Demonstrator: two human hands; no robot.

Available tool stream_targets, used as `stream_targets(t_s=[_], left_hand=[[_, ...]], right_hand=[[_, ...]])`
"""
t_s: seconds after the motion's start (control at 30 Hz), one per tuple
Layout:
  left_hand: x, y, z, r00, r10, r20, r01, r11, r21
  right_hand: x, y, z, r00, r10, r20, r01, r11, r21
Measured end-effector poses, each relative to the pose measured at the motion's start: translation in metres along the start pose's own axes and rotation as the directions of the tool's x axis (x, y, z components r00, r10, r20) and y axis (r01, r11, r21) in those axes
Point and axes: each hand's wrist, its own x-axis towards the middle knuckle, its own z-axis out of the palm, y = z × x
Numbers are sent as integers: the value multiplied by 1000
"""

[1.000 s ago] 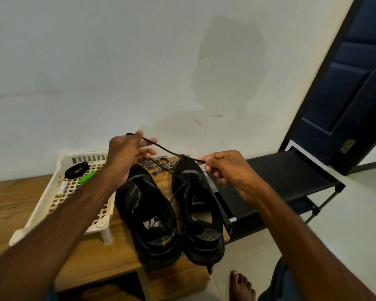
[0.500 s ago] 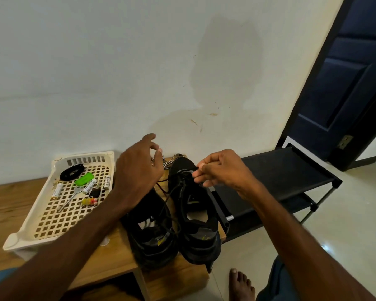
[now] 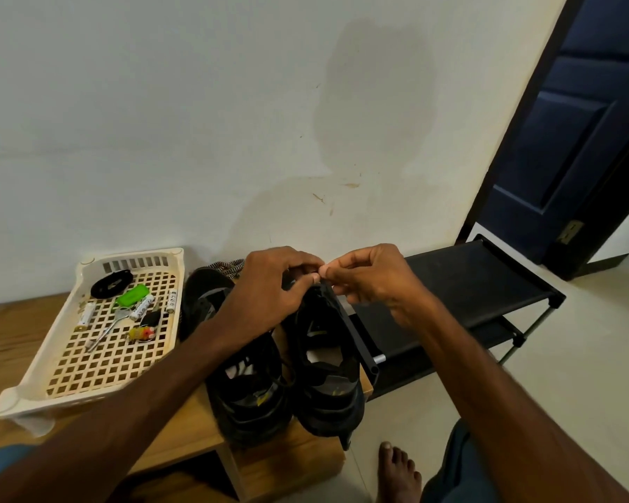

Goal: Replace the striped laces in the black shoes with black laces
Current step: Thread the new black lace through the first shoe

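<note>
Though striped laces [image 3: 229, 266] lie out behind the black shoes [image 3: 327, 357], left hand [image 3: 269, 295] and right hand [image 3: 374, 285] pinch, presumably, a black lace, relacing unfinished.

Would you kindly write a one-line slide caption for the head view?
Left hand and right hand pinch together over the toe end of the black shoe beside the shoe rack.

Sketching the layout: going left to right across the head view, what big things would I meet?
White tray → first black shoe → second black shoe → black rack → blue door.
</note>
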Motion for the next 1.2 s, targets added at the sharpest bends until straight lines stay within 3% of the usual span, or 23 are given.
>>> stream_targets(t_s=[0.13,0.2,0.33,0.5,0.6,0.77,0.87,1.0,1.2], left_hand=[[0,0,-2,998,-45,-37,45,999,-6],[-1,0,-3,997,-76,-21,77,996,39],[-7,0,2,978,-208,15,206,974,89],[-17,3,12,958,-283,33,281,958,56],[-24,2,22,950,-312,7,312,950,7],[-27,2,38,936,-350,42,343,931,123],[-21,1,38,928,-373,25,368,923,107],[-21,1,38,932,-345,113,330,935,134],[-18,3,40,920,-382,84,372,921,117]], right_hand=[[2,-1,-3,998,-12,60,14,999,-41],[3,2,-4,996,-60,72,72,983,-168],[3,11,1,991,-68,117,125,789,-601],[2,22,25,997,-72,10,57,684,-727],[0,23,30,988,-141,-70,46,682,-729],[-4,27,24,982,-123,-140,14,797,-604],[-5,30,22,983,-131,-132,31,816,-578],[-5,32,18,986,-137,-96,62,832,-551],[-4,32,17,986,-147,-79,81,837,-542]])
